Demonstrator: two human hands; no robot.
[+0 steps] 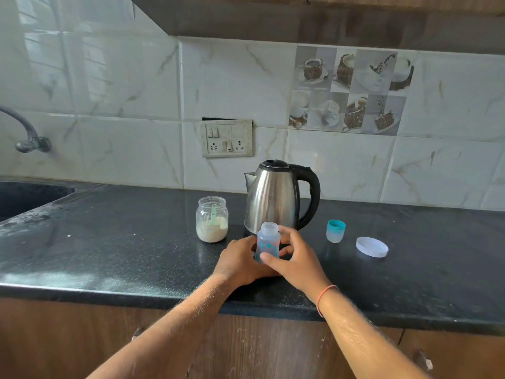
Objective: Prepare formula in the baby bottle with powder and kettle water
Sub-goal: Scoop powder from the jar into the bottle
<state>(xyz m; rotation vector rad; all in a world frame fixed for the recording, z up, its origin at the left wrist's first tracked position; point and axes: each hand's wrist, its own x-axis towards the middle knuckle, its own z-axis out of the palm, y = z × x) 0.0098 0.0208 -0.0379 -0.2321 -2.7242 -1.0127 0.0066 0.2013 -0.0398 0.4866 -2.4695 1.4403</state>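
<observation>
1. The open clear glass jar of pale formula powder (pixel 211 223), a light green scoop standing inside it, sits just left of the hands; a careless left elbow or wrist could knock it and spill powder across the black speckled stone counter (pixel 109 242)
2. The left hand (pixel 240 262) curls round the left side and base of the small translucent plastic baby bottle with teal and orange print (pixel 268 242), gripping it; the bottle stands upright on the counter, cap off, mouth open
3. The right hand (pixel 293 258) grasps the same bottle, thumb across its front and fingers behind; the bottle looks light and narrow-necked, so powder could miss the mouth or the bottle tip once one hand lets go
4. The stainless steel kettle with black lid and handle (pixel 276 198) stands directly behind the bottle, near the fingers; if its water is hot, pouring into so small an opening risks splashing
5. Further right lie a teal-rimmed translucent bottle cap (pixel 335 230) and a flat white jar lid (pixel 372 246), well clear
</observation>
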